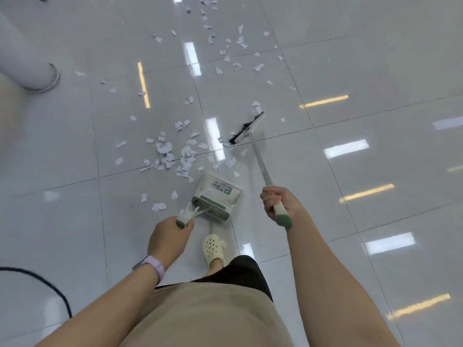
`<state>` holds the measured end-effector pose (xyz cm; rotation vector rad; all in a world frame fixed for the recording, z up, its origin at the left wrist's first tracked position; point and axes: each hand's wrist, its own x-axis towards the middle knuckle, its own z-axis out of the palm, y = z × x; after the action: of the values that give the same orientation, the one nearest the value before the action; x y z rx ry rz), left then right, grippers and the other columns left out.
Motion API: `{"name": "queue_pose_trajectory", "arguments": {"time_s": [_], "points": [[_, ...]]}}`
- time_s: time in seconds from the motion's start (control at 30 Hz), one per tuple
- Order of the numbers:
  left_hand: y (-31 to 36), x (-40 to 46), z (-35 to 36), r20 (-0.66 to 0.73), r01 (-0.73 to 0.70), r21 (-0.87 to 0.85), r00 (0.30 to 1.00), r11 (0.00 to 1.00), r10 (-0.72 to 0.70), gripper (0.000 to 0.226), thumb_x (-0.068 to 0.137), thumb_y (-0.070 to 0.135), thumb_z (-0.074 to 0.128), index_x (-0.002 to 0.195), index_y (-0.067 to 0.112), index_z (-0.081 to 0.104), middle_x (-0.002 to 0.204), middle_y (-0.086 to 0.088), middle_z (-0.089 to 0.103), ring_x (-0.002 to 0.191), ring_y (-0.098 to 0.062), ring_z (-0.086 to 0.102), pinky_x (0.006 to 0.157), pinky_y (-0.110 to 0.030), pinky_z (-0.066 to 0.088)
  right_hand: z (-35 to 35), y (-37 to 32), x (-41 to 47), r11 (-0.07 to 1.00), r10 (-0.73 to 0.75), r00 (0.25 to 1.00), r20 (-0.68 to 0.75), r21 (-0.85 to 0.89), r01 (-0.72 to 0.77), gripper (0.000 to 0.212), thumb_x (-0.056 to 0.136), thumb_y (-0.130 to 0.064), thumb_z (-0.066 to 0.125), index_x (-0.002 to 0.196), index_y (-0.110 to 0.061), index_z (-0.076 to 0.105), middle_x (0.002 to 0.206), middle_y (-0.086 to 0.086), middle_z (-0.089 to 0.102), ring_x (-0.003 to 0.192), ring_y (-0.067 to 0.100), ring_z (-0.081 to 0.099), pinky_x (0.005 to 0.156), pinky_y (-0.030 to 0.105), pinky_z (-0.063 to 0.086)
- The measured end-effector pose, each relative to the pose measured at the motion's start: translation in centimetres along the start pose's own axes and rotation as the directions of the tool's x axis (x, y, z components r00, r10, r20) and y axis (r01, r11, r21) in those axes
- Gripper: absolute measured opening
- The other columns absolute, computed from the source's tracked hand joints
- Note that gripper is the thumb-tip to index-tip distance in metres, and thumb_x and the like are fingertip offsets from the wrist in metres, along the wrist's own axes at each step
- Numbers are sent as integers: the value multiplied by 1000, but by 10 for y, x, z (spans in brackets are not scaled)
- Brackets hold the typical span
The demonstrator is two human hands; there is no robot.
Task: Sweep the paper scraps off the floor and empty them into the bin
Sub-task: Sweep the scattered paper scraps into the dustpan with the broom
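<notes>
White paper scraps (175, 156) lie strewn over the glossy tiled floor, thickest just ahead of the dustpan, with more (233, 46) trailing off into the distance. My left hand (170, 234) grips the green-tipped handle of a white and green dustpan (216, 196), which stands on the floor in front of my foot. My right hand (278, 201) grips the long white handle of a broom. The broom's black-bristled head (246, 127) rests on the floor beyond the dustpan, to the right of the pile. No bin is in view.
A thick white column (27, 63) with a metal base ring stands at the upper left. A black cable (47, 284) curves over the floor at the lower left. My foot in a cream clog (213, 249) is right behind the dustpan.
</notes>
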<state>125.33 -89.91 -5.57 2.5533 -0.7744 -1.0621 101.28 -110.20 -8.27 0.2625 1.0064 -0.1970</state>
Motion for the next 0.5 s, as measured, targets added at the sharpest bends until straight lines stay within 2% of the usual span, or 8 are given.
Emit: {"name": "queue_pose_trajectory", "arguments": {"time_s": [0.13, 0.23, 0.3, 0.4, 0.5], "points": [[-2, -2, -16, -115, 107, -119, 986, 987, -121, 48, 96, 45, 57, 60, 14, 52, 59, -2, 57, 58, -25, 53, 53, -28, 34, 70, 10, 8, 995, 33, 998, 58, -97, -27, 45, 50, 18, 79, 57, -9, 44, 45, -3, 36, 29, 8, 36, 28, 19, 34], [0, 3, -26, -191, 192, -258, 950, 947, -245, 41, 96, 43, 59, 67, 13, 60, 67, -4, 62, 65, -27, 58, 55, -28, 38, 90, 14, 6, 992, 75, 991, 113, -105, -63, 44, 63, 2, 83, 65, -13, 42, 45, -3, 35, 29, 8, 36, 28, 18, 33], [-2, 7, -32, -231, 230, -329, 921, 916, -314, 39, 95, 41, 61, 69, 12, 63, 68, -5, 63, 66, -27, 58, 55, -28, 39, 96, 10, 2, 986, 148, 978, 151, -105, -133, 49, 58, 5, 89, 69, -12, 44, 46, -3, 36, 29, 9, 37, 28, 19, 35], [-5, 7, -33, -284, 260, -414, 874, 872, -395, 39, 95, 39, 62, 66, 13, 62, 67, -6, 63, 65, -28, 57, 54, -28, 39, 109, 2, 1, 960, 175, 984, 40, -228, -162, 31, 81, -11, 72, 71, -13, 43, 48, -4, 36, 30, 7, 37, 28, 18, 35], [2, 0, -25, -298, 305, -495, 820, 814, -489, 37, 96, 38, 63, 67, 14, 60, 68, -5, 62, 65, -29, 58, 53, -27, 37, 123, -6, 5, 880, 181, 978, -99, -429, -206, 25, 89, -9, 56, 72, -16, 38, 48, -5, 35, 30, 5, 35, 29, 15, 33]]}}
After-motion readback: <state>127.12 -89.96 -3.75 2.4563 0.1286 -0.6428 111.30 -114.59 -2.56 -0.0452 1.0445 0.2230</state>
